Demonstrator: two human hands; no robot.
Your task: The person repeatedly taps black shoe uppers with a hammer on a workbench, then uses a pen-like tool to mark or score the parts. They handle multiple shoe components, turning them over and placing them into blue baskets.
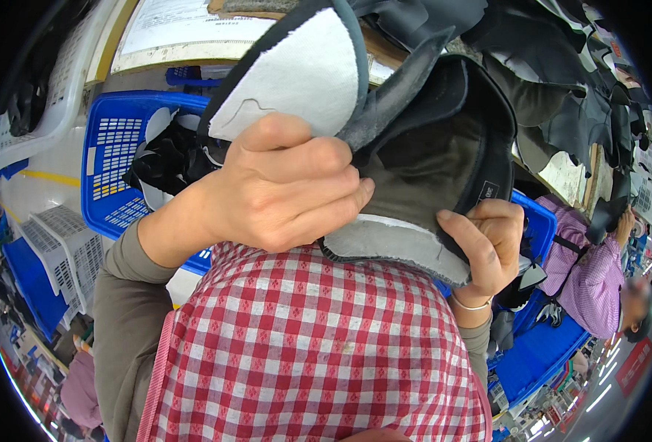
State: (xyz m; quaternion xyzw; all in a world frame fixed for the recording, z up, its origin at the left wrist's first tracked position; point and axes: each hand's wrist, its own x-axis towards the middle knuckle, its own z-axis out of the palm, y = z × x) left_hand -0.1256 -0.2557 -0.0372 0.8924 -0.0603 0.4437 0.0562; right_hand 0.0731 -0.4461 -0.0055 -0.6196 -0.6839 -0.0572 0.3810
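A black boot upper (433, 169) is held up in front of my chest, opened so its dark lining shows. Its white-backed flap (296, 77) rises at the upper left, with a thin loose thread lying across it. My left hand (289, 184) is closed round the base of this flap, fingers curled and thumb pressed toward the middle. With thumb and bent fingers, my right hand (492, 247) pinches the lower right edge of the same upper, beside its grey-white fuzzy strip (396, 239). A small label sits on the lining near that hand.
Behind my left arm stands a blue basket (90, 166) with black and white cut pieces. Black leather pieces (547, 81) pile on the workbench (186, 51) ahead and right. White baskets (71, 243) are at left. A co-worker in a pink checked shirt (591, 280) is at right, near another blue basket (539, 353).
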